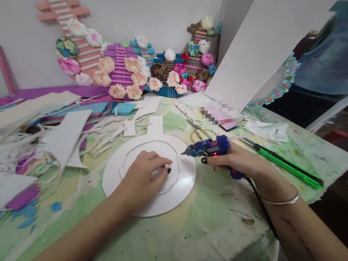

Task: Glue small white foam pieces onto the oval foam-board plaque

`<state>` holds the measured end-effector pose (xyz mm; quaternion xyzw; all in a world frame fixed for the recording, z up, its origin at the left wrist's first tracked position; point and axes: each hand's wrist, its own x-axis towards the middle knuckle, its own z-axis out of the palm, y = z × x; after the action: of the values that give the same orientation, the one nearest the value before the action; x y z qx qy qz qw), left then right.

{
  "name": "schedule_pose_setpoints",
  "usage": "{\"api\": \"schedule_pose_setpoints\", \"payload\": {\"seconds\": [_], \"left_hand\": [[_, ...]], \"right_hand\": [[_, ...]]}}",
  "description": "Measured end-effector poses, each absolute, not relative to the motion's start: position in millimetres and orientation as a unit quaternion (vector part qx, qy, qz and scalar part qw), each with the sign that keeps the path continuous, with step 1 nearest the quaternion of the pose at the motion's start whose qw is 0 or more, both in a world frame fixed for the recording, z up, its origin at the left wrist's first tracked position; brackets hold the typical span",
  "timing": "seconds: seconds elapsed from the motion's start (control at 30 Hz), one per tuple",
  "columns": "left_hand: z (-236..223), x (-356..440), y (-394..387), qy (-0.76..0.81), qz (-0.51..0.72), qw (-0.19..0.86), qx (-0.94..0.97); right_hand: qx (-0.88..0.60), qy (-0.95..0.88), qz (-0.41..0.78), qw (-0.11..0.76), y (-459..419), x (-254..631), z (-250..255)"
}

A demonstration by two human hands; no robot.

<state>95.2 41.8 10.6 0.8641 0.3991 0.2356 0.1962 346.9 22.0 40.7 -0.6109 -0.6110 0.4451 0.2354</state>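
A white round board (152, 207) with a short neck at its far side lies flat before me. A thin white strip (179, 161) forms a raised, angular ring on it. My left hand (149, 173) rests on the board inside that ring, index finger and thumb stretched out apart, nothing visible between them. My right hand (236, 160) is wrapped round a blue hot glue gun (215, 145). Its nozzle points left, close to the board's right edge and the strip. A glue stick (238, 137) sticks out of its back, and a red light glows on its body.
Gold-handled scissors (200, 132) and a green utility knife (291, 166) lie near my right hand. White foam board pieces (67, 139) and loose strips (106, 142) cover the left side. Guitar-shaped decorations with paper flowers (121, 68) lean on the wall. A large white sheet (265, 44) stands at right.
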Motion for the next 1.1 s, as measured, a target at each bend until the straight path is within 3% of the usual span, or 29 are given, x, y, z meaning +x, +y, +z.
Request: {"api": "schedule_pose_setpoints", "payload": {"seconds": [0.27,1.1], "left_hand": [[5.0,103.8,50.2,0.387,0.199,0.158,0.886],[4.3,104.9,57.4,0.366,0.166,0.136,0.906]], "right_hand": [[-0.613,-0.605,0.431,0.267,24.6,341.5,36.4],[-0.588,-0.609,0.465,0.259,24.1,342.5,33.9]]}}
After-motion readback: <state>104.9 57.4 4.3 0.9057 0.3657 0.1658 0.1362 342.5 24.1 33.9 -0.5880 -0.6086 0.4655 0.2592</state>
